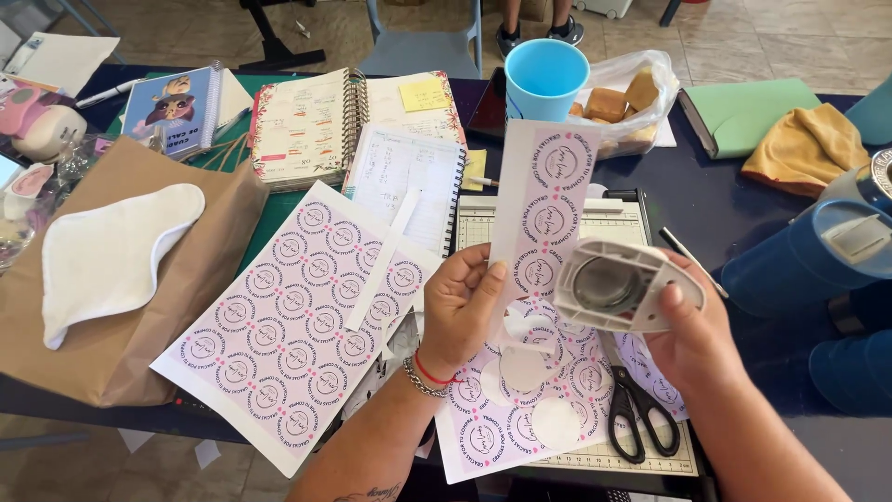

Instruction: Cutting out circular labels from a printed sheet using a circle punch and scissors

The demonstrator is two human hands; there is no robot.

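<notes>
Your L hand [462,307] pinches the label strip [544,209] upright over the paper trimmer [650,460]; R hand [692,330] grips the round punch [621,286] on strip's lower end. Scissors [636,409] lie below.

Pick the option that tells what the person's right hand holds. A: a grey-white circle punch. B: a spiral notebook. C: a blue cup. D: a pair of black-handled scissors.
A: the right hand grips a grey-white circle punch with the strip of round labels fed into it, while the black-handled scissors lie untouched on the paper trimmer.
</notes>
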